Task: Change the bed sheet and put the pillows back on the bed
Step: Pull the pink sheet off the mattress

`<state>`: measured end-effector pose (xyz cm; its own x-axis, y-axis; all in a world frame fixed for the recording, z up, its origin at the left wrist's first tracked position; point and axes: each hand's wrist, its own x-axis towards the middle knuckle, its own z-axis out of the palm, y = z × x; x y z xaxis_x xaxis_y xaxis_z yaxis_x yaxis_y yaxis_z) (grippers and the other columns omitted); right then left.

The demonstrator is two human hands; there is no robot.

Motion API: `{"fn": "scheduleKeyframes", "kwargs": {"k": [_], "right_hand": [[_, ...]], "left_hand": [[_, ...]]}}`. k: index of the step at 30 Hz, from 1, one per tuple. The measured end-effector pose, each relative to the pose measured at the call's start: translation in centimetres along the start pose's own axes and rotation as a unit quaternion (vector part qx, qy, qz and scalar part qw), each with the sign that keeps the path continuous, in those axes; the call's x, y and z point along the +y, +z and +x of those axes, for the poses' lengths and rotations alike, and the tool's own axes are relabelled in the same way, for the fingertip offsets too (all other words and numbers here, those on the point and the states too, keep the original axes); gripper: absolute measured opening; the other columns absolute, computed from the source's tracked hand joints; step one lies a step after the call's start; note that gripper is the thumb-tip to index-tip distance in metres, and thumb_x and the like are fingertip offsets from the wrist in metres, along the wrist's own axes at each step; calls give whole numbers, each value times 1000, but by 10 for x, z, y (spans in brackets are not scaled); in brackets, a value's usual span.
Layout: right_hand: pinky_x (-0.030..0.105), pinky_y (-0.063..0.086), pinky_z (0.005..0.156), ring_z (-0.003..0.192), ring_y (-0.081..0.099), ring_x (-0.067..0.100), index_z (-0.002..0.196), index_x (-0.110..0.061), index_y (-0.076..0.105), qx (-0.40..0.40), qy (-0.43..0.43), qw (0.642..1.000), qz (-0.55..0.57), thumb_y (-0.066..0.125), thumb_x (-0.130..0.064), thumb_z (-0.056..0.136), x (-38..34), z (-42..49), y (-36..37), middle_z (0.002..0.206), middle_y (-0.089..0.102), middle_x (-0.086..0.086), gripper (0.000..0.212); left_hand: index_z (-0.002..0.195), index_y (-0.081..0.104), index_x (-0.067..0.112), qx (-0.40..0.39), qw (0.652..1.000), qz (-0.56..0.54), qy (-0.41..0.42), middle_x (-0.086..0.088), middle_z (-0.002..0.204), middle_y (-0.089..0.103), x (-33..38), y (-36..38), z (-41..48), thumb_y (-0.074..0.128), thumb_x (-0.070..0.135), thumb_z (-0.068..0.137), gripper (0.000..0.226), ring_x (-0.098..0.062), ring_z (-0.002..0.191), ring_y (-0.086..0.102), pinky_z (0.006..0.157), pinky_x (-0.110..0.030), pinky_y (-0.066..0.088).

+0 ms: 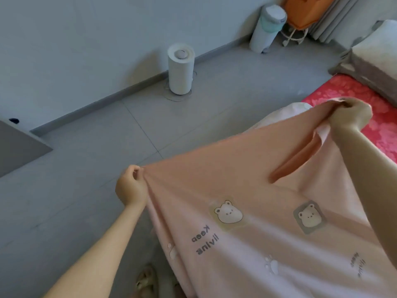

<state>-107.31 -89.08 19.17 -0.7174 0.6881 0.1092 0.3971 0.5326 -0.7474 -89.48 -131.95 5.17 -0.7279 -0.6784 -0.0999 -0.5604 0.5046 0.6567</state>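
A white round machine [180, 68] stands on the grey floor [75, 201] by the wall. The left hand [130, 186] is curled tight and pinches one end of the top edge of the pink bed sheet [247, 211]. The sheet has little bears on it and hangs down between the two arms. The right hand [352, 116] is a fist that grips the other end of that edge, higher up, over the near corner of the red mattress [354, 91]. A grey pillow [373, 59] lies at the mattress's far edge.
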Motion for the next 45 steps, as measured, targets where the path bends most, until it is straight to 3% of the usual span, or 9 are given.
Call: {"fn": "scheduleKeyframes", "kwargs": {"k": [4, 8, 14, 18, 23, 33, 37, 40, 45], "right_hand": [[27, 48, 93, 93, 59, 14, 107, -10, 72, 4, 35, 999, -14, 42, -19, 69, -16, 13, 53, 96, 63, -2, 48], [38, 28, 112, 129, 44, 29, 141, -18, 44, -143, -41, 955, -255, 47, -6, 85, -6, -46, 112, 140, 50, 10, 57], [38, 1, 117, 142, 25, 11, 144, -28, 37, -618, -286, 679, -275, 70, -19, 81, -44, -250, 218, 147, 42, -6, 72], [40, 13, 116, 103, 58, 16, 110, -24, 66, -652, -344, 567, -367, 57, -25, 90, -42, -295, 256, 101, 69, -7, 22], [23, 37, 94, 89, 54, 10, 95, -30, 70, -648, -290, 567, -417, 59, -27, 90, -40, -290, 244, 84, 62, -23, 13], [24, 38, 67, 76, 53, 13, 88, -27, 70, -587, -207, 620, -477, 62, -21, 88, -51, -277, 302, 80, 64, -14, 10], [25, 35, 74, 80, 49, 12, 94, -27, 72, -608, -225, 601, -468, 62, -20, 88, -58, -288, 331, 87, 63, -15, 13], [26, 35, 72, 82, 50, 15, 93, -25, 73, -586, -262, 614, -459, 63, -18, 86, -72, -285, 348, 93, 68, -9, 14], [27, 31, 70, 83, 52, 24, 80, -20, 71, -574, -277, 643, -425, 68, -12, 80, -105, -270, 388, 73, 61, -4, 9]], "left_hand": [[81, 63, 7, -52, 997, 36, 36, -12, 75, 63, 2, 14, 53, 56, 13, 90, 13, -31, 70, 54, 56, -34, 31], [79, 66, 13, -229, 968, 26, 99, 2, 67, 62, -11, 30, 62, 65, 22, 87, 12, -21, 68, 56, 57, -29, 35], [80, 72, 15, -413, 896, -101, 126, 19, 65, 60, -22, 40, 71, 71, 17, 82, 3, 7, 64, 57, 60, -8, 38], [71, 67, 29, -467, 868, -165, 36, 14, 63, 63, -54, 39, 92, 73, 35, 81, 13, -2, 60, 56, 59, -18, 40], [61, 46, 26, -599, 795, -30, 86, 11, 56, 47, -103, 45, 86, 59, 39, 77, 24, -18, 64, 52, 59, -29, 38], [56, 47, 28, -621, 780, 81, -20, 9, 59, 50, -216, 42, 120, 65, 37, 84, 34, -14, 68, 52, 55, -29, 22], [92, 60, 31, -564, 821, 45, -73, 5, 89, 66, -249, 44, 141, 48, 46, 91, 20, -15, 85, 60, 64, -22, 40], [80, 59, 32, -487, 870, -17, -73, -1, 79, 67, -262, 47, 169, 44, 46, 81, 21, -28, 80, 63, 72, -43, 48], [84, 67, 5, -377, 926, -15, -3, -12, 81, 70, -255, 44, 215, 45, 42, 80, 44, -27, 76, 64, 64, -35, 40]]}}
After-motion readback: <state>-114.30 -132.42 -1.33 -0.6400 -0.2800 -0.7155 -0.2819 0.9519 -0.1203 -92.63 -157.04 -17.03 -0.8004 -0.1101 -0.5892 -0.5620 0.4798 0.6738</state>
